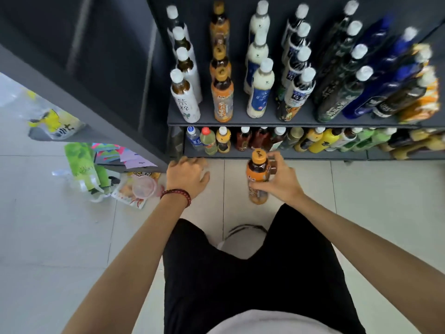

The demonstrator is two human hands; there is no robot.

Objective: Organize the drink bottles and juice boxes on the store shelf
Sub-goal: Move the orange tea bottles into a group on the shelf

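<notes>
Two hands and one held bottle. The right hand point(280, 182) wraps thumb and fingers round an orange-capped bottle point(258, 175), held upright above the floor point(361, 201), just at 6 o'clock of the lower shelf point(313, 155). The bottle shows dark tea and an orange label. The left hand point(186, 175), at 9 o'clock of it, has loosely bent fingers and holds nothing. On the upper shelf point(240, 120), the matching row point(222, 97) counts at least three, the white-labelled row point(185, 100) four, and the milky row point(261, 92) three.
</notes>
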